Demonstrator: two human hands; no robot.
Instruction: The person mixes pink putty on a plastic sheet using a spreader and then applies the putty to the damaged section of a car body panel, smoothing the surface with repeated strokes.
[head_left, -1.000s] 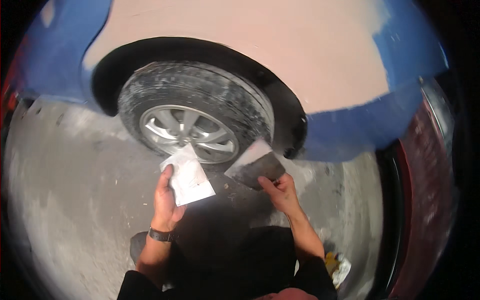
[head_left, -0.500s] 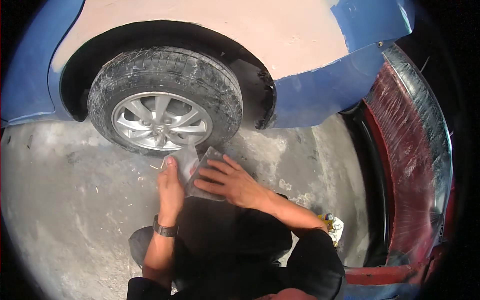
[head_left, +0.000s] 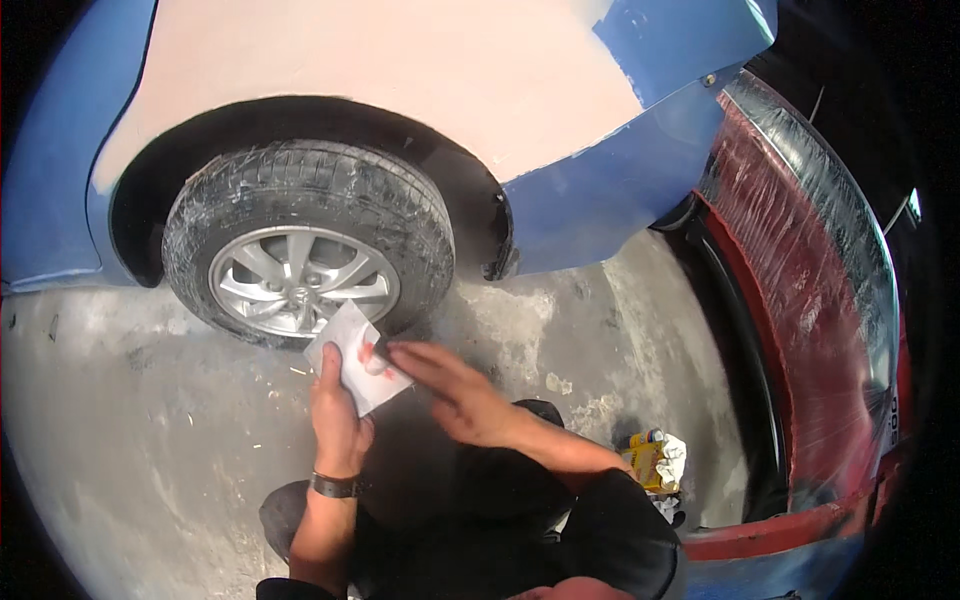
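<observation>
In my left hand [head_left: 338, 415] is a white square plate [head_left: 345, 385], the thumb lying on its face. On the plate sits a pale lump of paste [head_left: 375, 365] streaked with red. My right hand [head_left: 465, 400], somewhat blurred, has its fingers stretched toward the paste. Under those fingers a dark grey flat plate [head_left: 385, 352] shows only as a narrow edge by the paste; the hand hides the rest. Both hands are in front of a car's wheel [head_left: 305, 290].
Above the wheel, a blue car's panel [head_left: 400, 60] is coated in pale beige filler. On the right stands a red car part [head_left: 780, 330] under clear plastic film. A yellow can [head_left: 648, 465] with crumpled white paper [head_left: 673, 462] rests on the concrete floor [head_left: 130, 400].
The dark grey plate has tilted from showing its broad face to nearly edge-on, uncovering the white plate and its red-streaked paste. The car and wheel sit lower in view.
</observation>
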